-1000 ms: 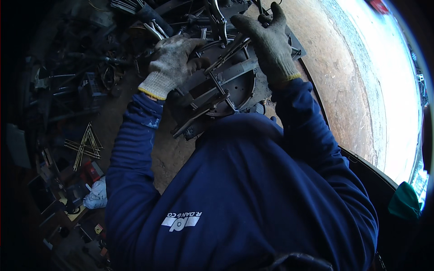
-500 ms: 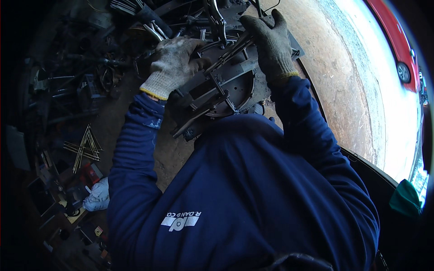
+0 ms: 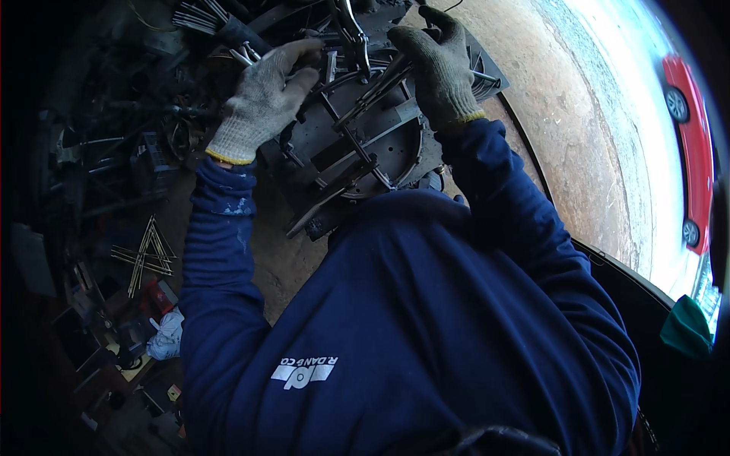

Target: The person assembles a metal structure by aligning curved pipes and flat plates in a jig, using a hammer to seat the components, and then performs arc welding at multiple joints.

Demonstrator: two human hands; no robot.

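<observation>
Thin yellowish rods [image 3: 144, 254] lie crossed at far left. The gloved left hand [image 3: 266, 99] is loosely curled, thumb apart from the fingers, near the round plate's left side; any hold cannot be told. Dark metal bars [image 3: 372, 95] slant above the round plate [image 3: 407, 144], below a clamp-like tool [image 3: 353, 42]. At their upper end, the gloved right hand [image 3: 435, 72] spreads its thumb; its grip is hidden.

Daylight pours in from the right, bleaching the far ground [image 3: 660, 190] to glare — the clutter [image 3: 150, 156] at left sinks into deep shadow — and fisheye distortion bends lines near the blackened corners.
</observation>
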